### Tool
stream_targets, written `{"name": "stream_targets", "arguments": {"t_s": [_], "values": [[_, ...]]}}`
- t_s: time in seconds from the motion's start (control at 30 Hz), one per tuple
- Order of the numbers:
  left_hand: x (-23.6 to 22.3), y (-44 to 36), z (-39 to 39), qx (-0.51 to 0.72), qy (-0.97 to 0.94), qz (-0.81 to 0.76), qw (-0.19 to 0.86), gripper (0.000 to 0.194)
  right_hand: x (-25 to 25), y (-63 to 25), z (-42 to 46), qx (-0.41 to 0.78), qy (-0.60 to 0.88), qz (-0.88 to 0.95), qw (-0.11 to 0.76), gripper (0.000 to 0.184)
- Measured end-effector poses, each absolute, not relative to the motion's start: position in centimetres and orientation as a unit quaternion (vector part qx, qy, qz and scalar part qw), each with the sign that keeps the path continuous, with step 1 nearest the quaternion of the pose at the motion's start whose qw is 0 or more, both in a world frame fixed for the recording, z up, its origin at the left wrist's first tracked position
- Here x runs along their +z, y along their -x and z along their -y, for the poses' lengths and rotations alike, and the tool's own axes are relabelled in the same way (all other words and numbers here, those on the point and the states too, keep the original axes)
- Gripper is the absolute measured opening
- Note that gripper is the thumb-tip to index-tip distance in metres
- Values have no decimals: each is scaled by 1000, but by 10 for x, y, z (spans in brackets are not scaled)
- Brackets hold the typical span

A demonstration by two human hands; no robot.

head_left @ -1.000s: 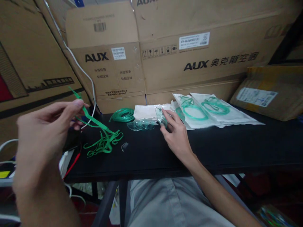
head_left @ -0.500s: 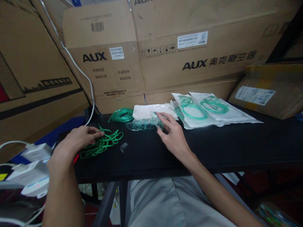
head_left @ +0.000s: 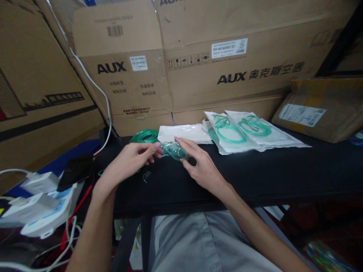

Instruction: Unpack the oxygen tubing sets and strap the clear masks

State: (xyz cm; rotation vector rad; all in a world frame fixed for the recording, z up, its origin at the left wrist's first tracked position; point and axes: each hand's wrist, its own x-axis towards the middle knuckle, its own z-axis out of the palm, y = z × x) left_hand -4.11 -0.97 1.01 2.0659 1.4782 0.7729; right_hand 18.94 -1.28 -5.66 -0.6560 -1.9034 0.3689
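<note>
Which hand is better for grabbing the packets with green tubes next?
Probably the right hand: it's closer to those packets. The left hand is farther away, near the green coil. Both are at the clear plastic.

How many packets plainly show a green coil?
2, right of the right hand: the left packet and the right packet, side by side; more may lie hidden beneath.
</note>
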Motion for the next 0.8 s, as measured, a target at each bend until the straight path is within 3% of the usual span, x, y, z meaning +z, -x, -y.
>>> {"name": "stream_targets", "arguments": {"t_s": [0.2, 0.33, 0.47, 0.67, 0.8], "values": [[-8, -3, -3, 442, -690, -476, 320, 54, -53, -188, 17, 164, 259, 781, 544, 65], [-6, -7, 1, 457, -708, -439, 312, 46, -51, -186, 18, 311, 313, 674, 593, 55], [-2, -9, 6, 430, -723, -427, 331, 41, -49, -187, 15, 429, 339, 598, 586, 45], [-4, -4, 4, 440, -665, -386, 464, 32, -43, -188, 18, 398, 345, 584, 617, 40], [-2, 0, 6, 412, -699, -382, 442, 30, -43, -188, 19, 394, 342, 585, 620, 40]]}}
